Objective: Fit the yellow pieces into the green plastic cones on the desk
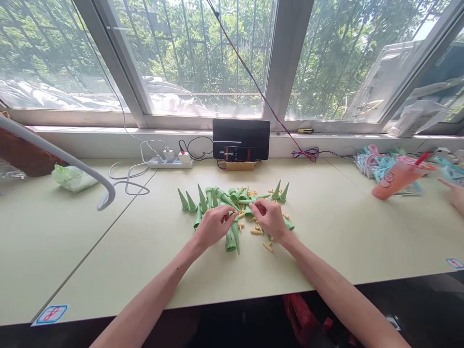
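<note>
Over a pile of green plastic cone spikes [236,237] and small yellow T-shaped pieces [257,232], both my hands work close together. My left hand [214,224] is closed in a pinch, its fingertips just above the wide end of a spike. Whether that spike is in its grip or lies beneath it, I cannot tell. Thumb and fingers of my right hand [270,220] are pinched too, beside an open-ended green piece [248,211]; anything between them is too small to make out. Several spikes stand point up at the left, and two upright cones [280,192] stand at the right.
A black tablet [241,133] with a phone [239,153] before it leans at the window. A power strip [170,163] and a grey curved bar [68,159] are leftward. Rightward are an orange cup [398,179], bagged pastel items [373,159] and another person's hand [455,195].
</note>
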Demonstrator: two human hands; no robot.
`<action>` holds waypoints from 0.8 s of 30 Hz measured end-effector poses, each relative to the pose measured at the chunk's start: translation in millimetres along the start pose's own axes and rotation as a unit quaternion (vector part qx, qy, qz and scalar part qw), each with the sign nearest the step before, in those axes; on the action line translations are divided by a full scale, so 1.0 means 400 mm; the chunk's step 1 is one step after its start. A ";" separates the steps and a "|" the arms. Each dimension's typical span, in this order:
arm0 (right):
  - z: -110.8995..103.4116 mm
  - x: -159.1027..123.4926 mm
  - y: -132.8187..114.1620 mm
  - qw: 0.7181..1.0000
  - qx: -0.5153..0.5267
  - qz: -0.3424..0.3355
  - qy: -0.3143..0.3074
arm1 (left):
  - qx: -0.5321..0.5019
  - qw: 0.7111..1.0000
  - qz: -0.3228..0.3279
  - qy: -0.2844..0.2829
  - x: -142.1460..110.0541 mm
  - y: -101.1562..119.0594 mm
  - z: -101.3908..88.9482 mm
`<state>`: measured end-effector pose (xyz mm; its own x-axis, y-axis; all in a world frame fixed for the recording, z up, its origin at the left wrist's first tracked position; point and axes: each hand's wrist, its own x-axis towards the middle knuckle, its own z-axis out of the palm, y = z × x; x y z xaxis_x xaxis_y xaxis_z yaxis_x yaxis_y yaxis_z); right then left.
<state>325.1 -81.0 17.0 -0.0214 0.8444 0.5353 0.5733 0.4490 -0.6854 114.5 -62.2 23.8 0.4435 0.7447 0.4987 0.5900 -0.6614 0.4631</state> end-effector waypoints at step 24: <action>-0.034 0.006 0.017 0.950 -0.234 -0.100 -0.181 | 0.010 0.995 0.092 0.024 -0.004 -0.019 0.018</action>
<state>340.1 -79.8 20.3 -0.4003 0.8390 0.3686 0.8278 0.5036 -0.2472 114.1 -57.8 14.0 0.5126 0.6056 0.6087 0.5150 -0.7841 0.3464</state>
